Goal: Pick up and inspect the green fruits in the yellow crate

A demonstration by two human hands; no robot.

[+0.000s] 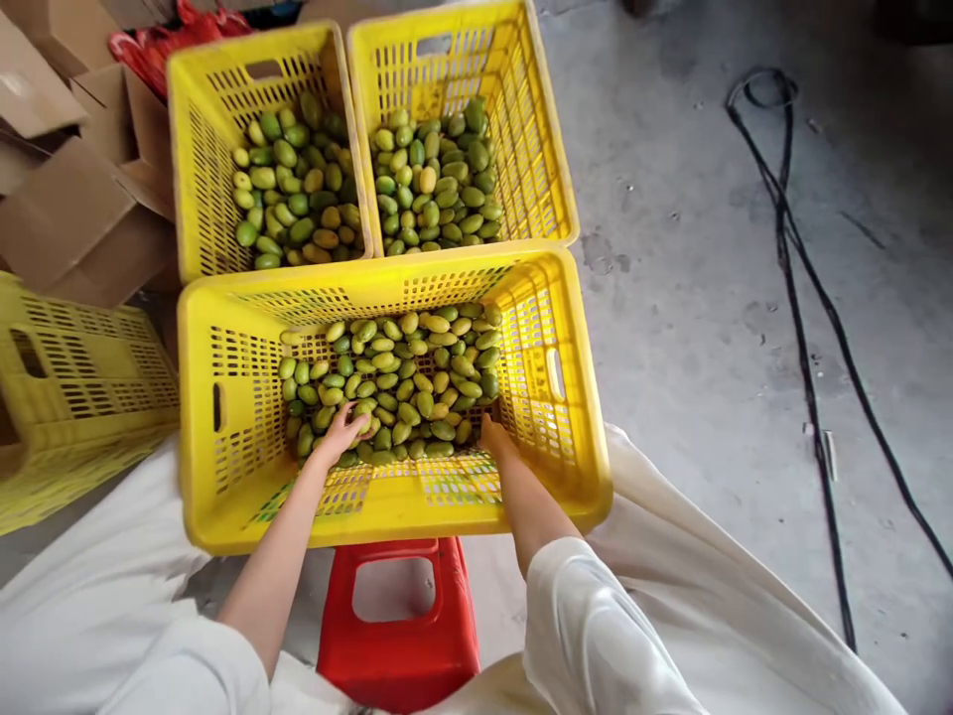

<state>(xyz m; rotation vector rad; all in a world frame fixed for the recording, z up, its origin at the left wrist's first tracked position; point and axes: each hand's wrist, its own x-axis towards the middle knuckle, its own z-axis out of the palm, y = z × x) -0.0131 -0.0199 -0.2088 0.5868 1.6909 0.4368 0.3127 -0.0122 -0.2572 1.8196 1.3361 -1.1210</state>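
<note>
Oval green-to-yellow fruits, like small mangoes, cover the floor of the near yellow crate. Into the left part of this pile reaches my left hand, its fingers curled round one mango. At the right end of the fruit, close to the crate's side wall, is my right hand. Its fingers point down and are mostly out of sight, so I cannot make out what they hold. Behind stand two more yellow crates, the left one and the right one, both holding similar fruits.
A red plastic stool stands between my legs, below the near crate. Open cardboard boxes and a red plastic bag lie at upper left. Another yellow crate is at left. A black cable runs over the concrete floor.
</note>
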